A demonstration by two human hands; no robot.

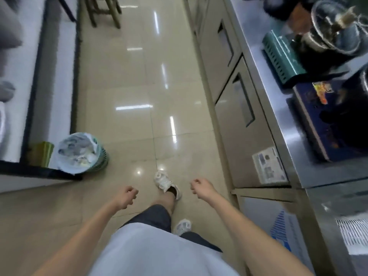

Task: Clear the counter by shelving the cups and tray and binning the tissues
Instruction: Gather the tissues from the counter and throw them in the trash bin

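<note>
Head view looks down on two bare arms hanging over the floor. Left hand (127, 197) has its grip loosely curled and carries nothing; right hand (201, 186) is likewise loosely curled with nothing in it, and neither touches anything.

Taking the bin (79, 154) as landmark: it stands on the floor ahead and to the left of the left hand, tucked against the corner of the white tabletop (23, 56), and already looks full of pale crumpled waste, likely tissues. Across the aisle from the bin runs a steel tabletop (256, 48) carrying a green rack (278, 54) and a glass pot (334, 26). No cups or tray can be made out in the blur.

Risk, as a judgement: the bin is heaped near its rim, so more tissues could spill onto the floor.
</note>
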